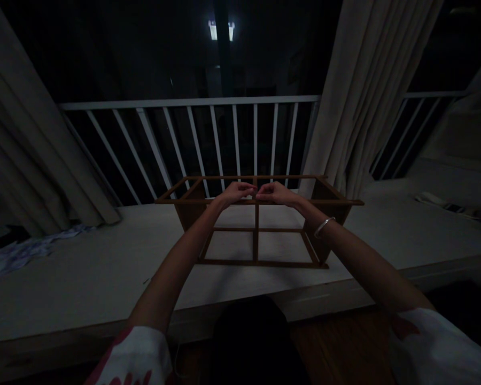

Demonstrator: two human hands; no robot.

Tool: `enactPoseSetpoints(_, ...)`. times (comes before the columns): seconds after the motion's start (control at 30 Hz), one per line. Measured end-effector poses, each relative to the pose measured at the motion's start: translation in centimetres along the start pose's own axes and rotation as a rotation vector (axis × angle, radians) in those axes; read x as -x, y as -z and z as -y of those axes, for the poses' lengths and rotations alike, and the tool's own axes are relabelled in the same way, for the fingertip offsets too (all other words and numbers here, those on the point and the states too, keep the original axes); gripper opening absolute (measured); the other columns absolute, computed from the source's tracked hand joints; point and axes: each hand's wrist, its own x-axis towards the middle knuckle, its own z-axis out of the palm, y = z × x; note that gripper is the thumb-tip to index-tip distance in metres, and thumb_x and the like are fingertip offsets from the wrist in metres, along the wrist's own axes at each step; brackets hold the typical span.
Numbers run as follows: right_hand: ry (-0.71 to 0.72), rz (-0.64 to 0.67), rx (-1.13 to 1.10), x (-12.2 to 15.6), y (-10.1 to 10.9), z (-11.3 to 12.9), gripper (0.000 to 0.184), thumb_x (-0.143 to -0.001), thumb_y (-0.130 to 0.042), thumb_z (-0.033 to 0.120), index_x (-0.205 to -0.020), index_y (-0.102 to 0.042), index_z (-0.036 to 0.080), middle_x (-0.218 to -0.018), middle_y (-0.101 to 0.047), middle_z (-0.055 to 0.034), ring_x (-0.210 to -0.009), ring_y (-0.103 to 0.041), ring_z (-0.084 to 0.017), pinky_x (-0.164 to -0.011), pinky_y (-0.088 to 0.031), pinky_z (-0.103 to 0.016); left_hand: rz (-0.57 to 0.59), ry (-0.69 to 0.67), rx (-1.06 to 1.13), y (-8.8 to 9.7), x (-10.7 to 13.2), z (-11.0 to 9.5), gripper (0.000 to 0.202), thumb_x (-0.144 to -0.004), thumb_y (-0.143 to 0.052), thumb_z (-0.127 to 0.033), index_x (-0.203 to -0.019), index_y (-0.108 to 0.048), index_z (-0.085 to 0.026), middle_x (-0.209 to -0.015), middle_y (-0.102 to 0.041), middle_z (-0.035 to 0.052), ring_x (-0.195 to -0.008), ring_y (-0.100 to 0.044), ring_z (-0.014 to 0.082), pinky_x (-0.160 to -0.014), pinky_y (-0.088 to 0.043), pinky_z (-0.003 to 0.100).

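Note:
A brown wooden frame rack stands on a pale window ledge, its top an open grid of thin bars. My left hand and my right hand meet over the middle of the rack's front top bar. Both have their fingers curled and pinched together at the point where the upright middle bar joins the top. What the fingertips pinch is too small and dark to make out. A silver bangle circles my right wrist.
A white railing runs behind the rack, dark night beyond it. Beige curtains hang at the left and right. Crumpled paper lies on the ledge's left, small items on the far right. Wooden floor lies below.

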Motion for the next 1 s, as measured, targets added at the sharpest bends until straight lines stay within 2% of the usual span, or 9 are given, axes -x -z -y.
enactPoseSetpoints(0.2, 0.002, 0.009, 0.006, -0.1, 0.0, 0.0, 0.035, -0.055, -0.057, 0.039, -0.073, -0.056, 0.009, -0.061, -0.052, -0.0007, -0.051, -0.042, -0.006, -0.046, -0.030, -0.018, -0.071, 0.058, -0.027, -0.3, -0.5, 0.8, 0.046, -0.057, -0.056, -0.042, -0.091, -0.053, -0.012, -0.069, -0.055, 0.0041, -0.055, -0.045, 0.0076, -0.045, -0.028, 0.018)
enactPoseSetpoints(0.33, -0.015, -0.008, 0.025, -0.2, -0.1, 0.1, 0.036, -0.054, -0.057, 0.040, -0.073, -0.057, 0.009, -0.061, -0.053, -0.0010, -0.051, -0.042, -0.006, -0.046, -0.030, -0.019, -0.098, 0.074, -0.042, -0.4, -0.5, 0.6, 0.046, -0.054, -0.058, -0.042, -0.088, -0.054, -0.012, -0.066, -0.054, 0.0036, -0.052, -0.044, 0.0067, -0.043, -0.028, 0.017)
enactPoseSetpoints(0.53, -0.015, -0.020, 0.031, -0.1, 0.0, 0.0, 0.034, -0.055, -0.057, 0.038, -0.075, -0.059, 0.010, -0.063, -0.055, -0.0015, -0.052, -0.044, -0.007, -0.047, -0.032, -0.019, -0.029, 0.099, -0.022, -0.5, 0.0, -0.6, 0.042, -0.056, -0.055, -0.045, -0.082, -0.056, -0.012, -0.072, -0.055, 0.0045, -0.059, -0.046, 0.0081, -0.046, -0.031, 0.018)
enactPoseSetpoints(0.7, -0.044, -0.039, 0.026, -0.1, 0.1, 0.0, 0.035, -0.054, -0.058, 0.038, -0.075, -0.060, 0.010, -0.062, -0.056, -0.0019, -0.052, -0.045, -0.007, -0.047, -0.032, -0.020, -0.017, 0.125, -0.092, -0.5, 0.2, -1.0, 0.041, -0.057, -0.051, -0.049, -0.071, -0.058, -0.011, -0.062, -0.053, 0.0017, -0.052, -0.041, 0.0058, -0.043, -0.027, 0.017)
enactPoseSetpoints(1.0, -0.052, -0.080, 0.059, -0.1, 0.1, -0.1, 0.038, -0.051, -0.059, 0.040, -0.073, -0.060, 0.009, -0.059, -0.054, -0.0017, -0.051, -0.043, -0.007, -0.045, -0.030, -0.019, 0.009, 0.084, -0.090, -0.6, 0.4, -1.5, 0.034, -0.058, -0.052, -0.043, -0.068, -0.058, -0.012, -0.057, -0.050, -0.0007, -0.050, -0.040, 0.0049, -0.044, -0.026, 0.018)
